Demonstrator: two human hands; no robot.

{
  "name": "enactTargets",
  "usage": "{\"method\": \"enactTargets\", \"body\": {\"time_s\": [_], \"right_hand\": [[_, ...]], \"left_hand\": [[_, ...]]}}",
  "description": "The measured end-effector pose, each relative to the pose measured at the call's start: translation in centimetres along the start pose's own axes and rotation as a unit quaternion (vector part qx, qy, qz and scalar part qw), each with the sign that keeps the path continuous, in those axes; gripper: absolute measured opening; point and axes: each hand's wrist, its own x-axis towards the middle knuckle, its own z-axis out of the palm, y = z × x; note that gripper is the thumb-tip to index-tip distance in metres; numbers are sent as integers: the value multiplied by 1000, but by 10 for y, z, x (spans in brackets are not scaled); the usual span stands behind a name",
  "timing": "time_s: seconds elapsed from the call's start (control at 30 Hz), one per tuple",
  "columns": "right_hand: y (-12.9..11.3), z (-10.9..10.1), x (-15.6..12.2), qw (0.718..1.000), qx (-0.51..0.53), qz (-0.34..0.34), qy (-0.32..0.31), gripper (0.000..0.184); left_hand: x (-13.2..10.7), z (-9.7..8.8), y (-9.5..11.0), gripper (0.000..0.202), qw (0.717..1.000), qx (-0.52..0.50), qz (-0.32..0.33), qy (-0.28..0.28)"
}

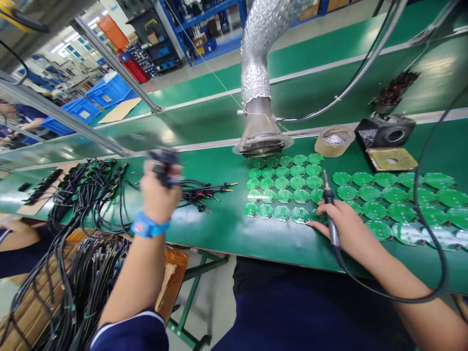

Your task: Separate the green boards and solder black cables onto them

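My left hand (161, 195), wearing a blue wrist strap (149, 226), is raised over the left part of the bench and smeared by motion. Its fingers are closed round a dark black object (163, 163), too blurred to name. Just right of it, black cables (204, 190) with bared coloured wire ends lie on the green surface. My right hand (347, 226) grips a soldering iron (332, 222), tip pointing up and away. Its thumb or finger reaches the edge of a round green circuit board (300, 215) in the front row. Several such boards lie in rows on both sides of this hand.
A fume extractor hood (263, 139) hangs behind the boards. A tape roll (334, 141) and an iron stand with a yellow sponge (393, 160) stand at the back right. Black cable bundles (87, 190) lie left, above a full carton (47, 292). Another person's arm (18, 239) shows far left.
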Motion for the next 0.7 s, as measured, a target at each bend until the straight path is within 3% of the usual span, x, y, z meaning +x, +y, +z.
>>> {"method": "enactTargets", "body": {"time_s": [0.03, 0.1, 0.13, 0.2, 0.33, 0.43, 0.5, 0.7], "right_hand": [[1, 0, -2, 1000, 6, -8, -10, 21], [3, 0, -9, 999, 13, -27, -26, 19], [5, 1, -14, 999, 14, -36, -29, 19], [8, 1, -24, 998, 18, -48, -25, 19], [9, -3, -36, 998, 33, -51, -16, 18], [1, -9, -35, 998, 34, -43, -18, 22], [-6, -14, -34, 998, 37, -40, -10, 24], [-19, -13, -39, 995, 78, -48, 40, 22]], "left_hand": [[-18, 11, 16, 22, 998, 8, 28, -55], [-46, 39, 41, 30, 955, 62, 139, -253], [-55, 53, 48, 37, 931, 67, 174, -314], [-63, 75, 51, 45, 904, 49, 209, -369], [-61, 83, 40, 61, 911, -32, 230, -342], [-62, 76, 40, 31, 910, -53, 255, -323], [-68, 77, 47, 19, 906, -39, 282, -313], [-86, 97, 71, 26, 898, 67, 338, -273]]}}
